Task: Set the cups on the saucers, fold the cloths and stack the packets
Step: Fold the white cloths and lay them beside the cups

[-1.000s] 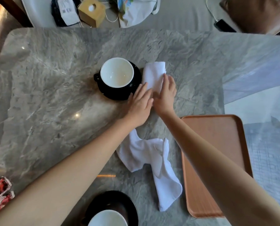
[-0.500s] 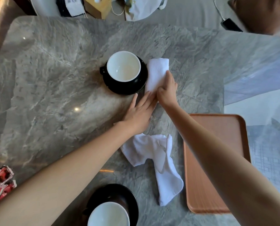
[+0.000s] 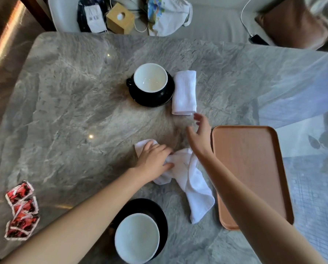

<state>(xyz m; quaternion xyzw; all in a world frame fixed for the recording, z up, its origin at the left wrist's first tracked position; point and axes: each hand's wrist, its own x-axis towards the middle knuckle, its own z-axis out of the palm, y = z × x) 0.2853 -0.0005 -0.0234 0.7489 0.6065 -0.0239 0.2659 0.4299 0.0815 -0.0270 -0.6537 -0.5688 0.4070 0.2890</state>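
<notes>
**One cloth folded, the other under the left hand**

The grey marbled counter [image 3: 73,111] fills nearly the whole view and carries everything. The orange-brown tray [image 3: 250,178] is the next largest thing; it lies just to the right of the right hand [image 3: 199,138], its long side running along that forearm.

The loose cloth [image 3: 194,185], white and crumpled, lies between the two forearms. One end sits under the left hand [image 3: 154,162] and the other trails toward the person, close beside the tray's left edge. The left hand lies on top of this cloth with its fingers bent down over the bunched fabric, gripping it.

The near saucer [image 3: 146,205], black, lies below the left forearm, nearer the person than either hand. The near cup [image 3: 137,238], white inside, stands on it toward its near edge. The far saucer [image 3: 151,102] lies beyond the left hand, with the far cup [image 3: 150,78] upright on it, its handle pointing left.

The folded cloth [image 3: 184,93], a neat white oblong, lies just beyond the right hand's fingertips and against the far saucer's right edge. The right hand hovers with fingers loosely spread, holding nothing; it is blurred, and whether a fingertip touches the cloth cannot be told.

The red-and-white packets [image 3: 22,210] lie in a loose overlapping cluster far to the left of the left forearm, near the counter's edge.
</notes>
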